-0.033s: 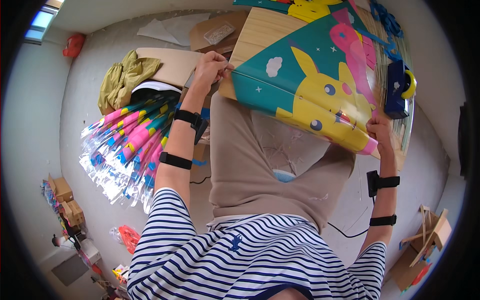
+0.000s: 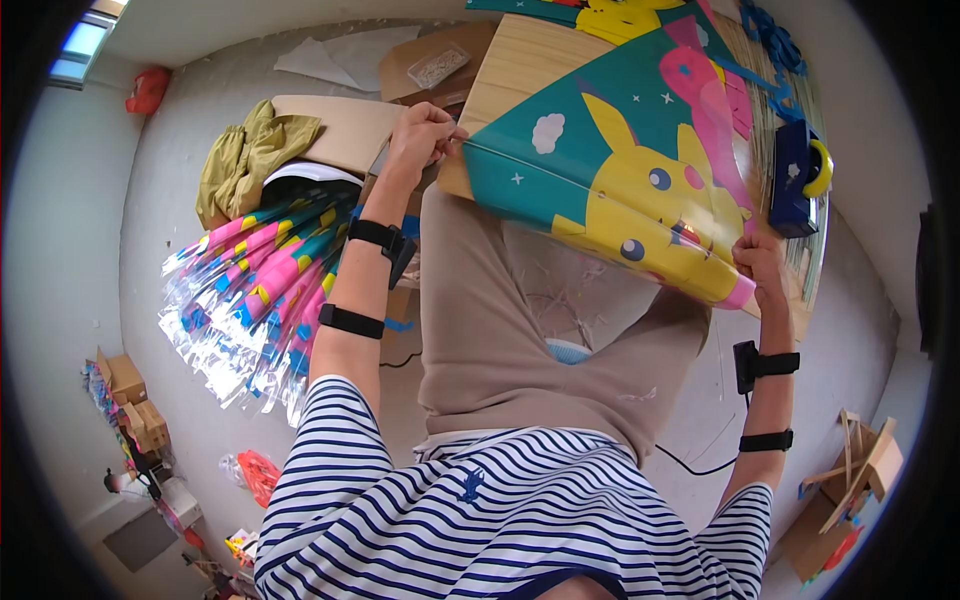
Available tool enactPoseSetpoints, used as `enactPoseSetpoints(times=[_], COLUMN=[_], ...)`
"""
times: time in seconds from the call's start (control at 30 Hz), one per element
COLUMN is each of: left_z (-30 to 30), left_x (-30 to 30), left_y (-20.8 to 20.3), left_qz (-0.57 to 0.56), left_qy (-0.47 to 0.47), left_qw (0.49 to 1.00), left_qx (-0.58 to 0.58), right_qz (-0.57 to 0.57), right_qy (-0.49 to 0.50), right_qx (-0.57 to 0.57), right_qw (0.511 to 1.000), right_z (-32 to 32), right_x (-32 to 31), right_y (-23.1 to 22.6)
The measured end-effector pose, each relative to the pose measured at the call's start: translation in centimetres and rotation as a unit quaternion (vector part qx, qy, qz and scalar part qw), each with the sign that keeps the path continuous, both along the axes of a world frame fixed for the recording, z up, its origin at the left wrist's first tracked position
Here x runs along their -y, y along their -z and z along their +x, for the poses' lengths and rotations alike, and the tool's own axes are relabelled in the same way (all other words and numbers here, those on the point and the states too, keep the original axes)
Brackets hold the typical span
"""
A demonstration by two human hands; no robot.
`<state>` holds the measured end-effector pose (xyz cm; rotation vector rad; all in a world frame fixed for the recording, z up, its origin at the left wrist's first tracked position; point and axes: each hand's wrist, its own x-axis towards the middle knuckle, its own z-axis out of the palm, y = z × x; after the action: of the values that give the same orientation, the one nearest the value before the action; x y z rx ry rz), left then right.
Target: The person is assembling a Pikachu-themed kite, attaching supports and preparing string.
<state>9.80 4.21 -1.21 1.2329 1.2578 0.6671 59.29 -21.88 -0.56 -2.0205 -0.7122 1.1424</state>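
Note:
A teal plastic sheet (image 2: 545, 175) printed with a yellow cartoon creature and white clouds lies over a wooden board (image 2: 515, 65) in front of me, its near edge curled over in a rounded fold. A thin straight line, a rod or a crease, runs along it from the left corner. At that corner my left hand (image 2: 420, 145) is closed, thumb and fingers pinching the tip. My right hand (image 2: 765, 265) grips the sheet's near right end, beside its pink corner; the fingers are curled and partly hidden.
Right of the sheet stands a dark blue tape dispenser (image 2: 792, 180) with a yellow roll, next to thin sticks (image 2: 822, 240) and blue ribbon (image 2: 775, 40). To the left lies a bundle of pink and teal film pieces (image 2: 265, 275), with an olive cloth (image 2: 245, 165) behind it.

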Motion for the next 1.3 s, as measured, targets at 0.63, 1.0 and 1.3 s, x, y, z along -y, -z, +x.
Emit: enactPoseSetpoints(times=[0.63, 1.0, 1.3], left_z=[-0.5, -0.2, -0.6], left_x=[0.4, -0.3, 0.3], left_y=[1.2, 1.7, 0.3], left_qz=[0.04, 0.062, 0.056], left_qy=[-0.052, -0.04, -0.04], left_qw=[0.998, 0.997, 0.997], left_qx=[-0.011, 0.003, -0.035], right_qz=[-0.02, 0.014, -0.019], right_qy=[-0.019, -0.065, -0.018], right_qx=[0.022, 0.076, 0.081], right_qw=[0.999, 0.995, 0.996], right_z=[-0.1, 1.2, -1.4], right_x=[-0.6, 0.2, -0.6], right_y=[0.1, 1.5, 0.0])
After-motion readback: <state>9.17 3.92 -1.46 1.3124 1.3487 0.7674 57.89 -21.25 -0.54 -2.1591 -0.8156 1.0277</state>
